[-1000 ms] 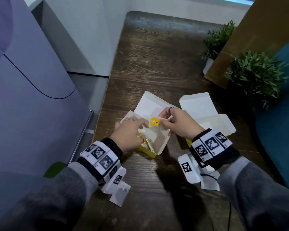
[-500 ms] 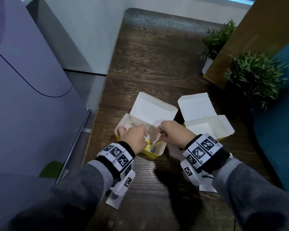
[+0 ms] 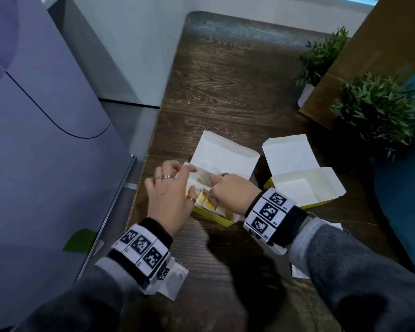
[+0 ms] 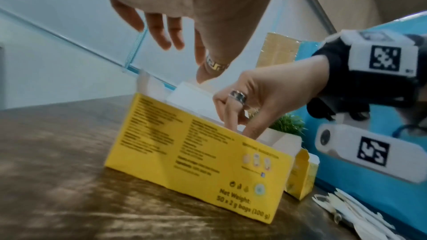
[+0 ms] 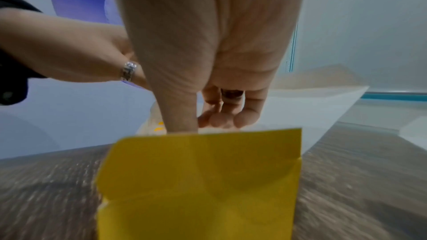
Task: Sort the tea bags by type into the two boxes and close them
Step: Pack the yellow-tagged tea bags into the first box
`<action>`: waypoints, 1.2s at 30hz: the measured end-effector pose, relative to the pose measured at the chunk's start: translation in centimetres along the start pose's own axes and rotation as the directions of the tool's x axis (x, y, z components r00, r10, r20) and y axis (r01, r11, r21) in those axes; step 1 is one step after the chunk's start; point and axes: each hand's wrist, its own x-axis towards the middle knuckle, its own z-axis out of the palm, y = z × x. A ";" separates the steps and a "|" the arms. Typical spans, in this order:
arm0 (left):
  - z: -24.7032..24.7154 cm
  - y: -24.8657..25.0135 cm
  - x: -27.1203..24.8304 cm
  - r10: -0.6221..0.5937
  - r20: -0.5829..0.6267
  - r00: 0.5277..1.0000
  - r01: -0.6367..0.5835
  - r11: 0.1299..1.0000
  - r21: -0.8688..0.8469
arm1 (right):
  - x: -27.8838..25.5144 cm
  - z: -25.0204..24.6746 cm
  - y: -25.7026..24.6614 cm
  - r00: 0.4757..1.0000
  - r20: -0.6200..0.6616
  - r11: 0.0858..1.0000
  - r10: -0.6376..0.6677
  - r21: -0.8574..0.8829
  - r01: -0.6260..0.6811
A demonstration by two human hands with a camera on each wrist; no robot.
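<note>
Two yellow tea boxes stand open on the dark wooden table. The left box holds several tea bags with yellow tags. The right box shows only a white inside. Both hands are over the left box. My right hand reaches inside it, fingers curled against the thumb, pinching one end of a pale tea bag. My left hand hovers above the box's left end with loosely spread fingers and holds nothing.
Several loose tea bags lie on the table under my right wrist. Two potted plants and a brown board stand at the back right. A purple cabinet runs along the table's left edge.
A second ago both hands held a yellow-tagged tea bag above the left box. They have since lowered it into the box, and my left hand has lifted and spread its fingers.
</note>
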 end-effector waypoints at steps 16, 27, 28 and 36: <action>1.1 -3.4 1.1 -0.207 0.349 0.914 0.332 0.875 -0.352 | 0.0 1.2 2.9 0.966 -0.123 0.788 0.229 0.606 -0.110; -2.6 -4.3 -1.7 -0.014 0.249 0.968 0.114 0.912 -0.393 | -5.1 2.8 -0.8 0.994 -0.048 0.610 0.100 0.792 -0.023; -2.5 -4.7 -2.3 0.052 0.379 0.924 0.107 0.916 -0.386 | -5.0 3.8 -1.7 0.999 -0.016 0.623 0.051 0.782 -0.019; 0.6 -4.9 -5.7 0.171 0.874 0.454 -0.184 0.978 -0.096 | -2.5 10.6 -4.4 0.997 0.076 0.739 0.005 0.672 -0.055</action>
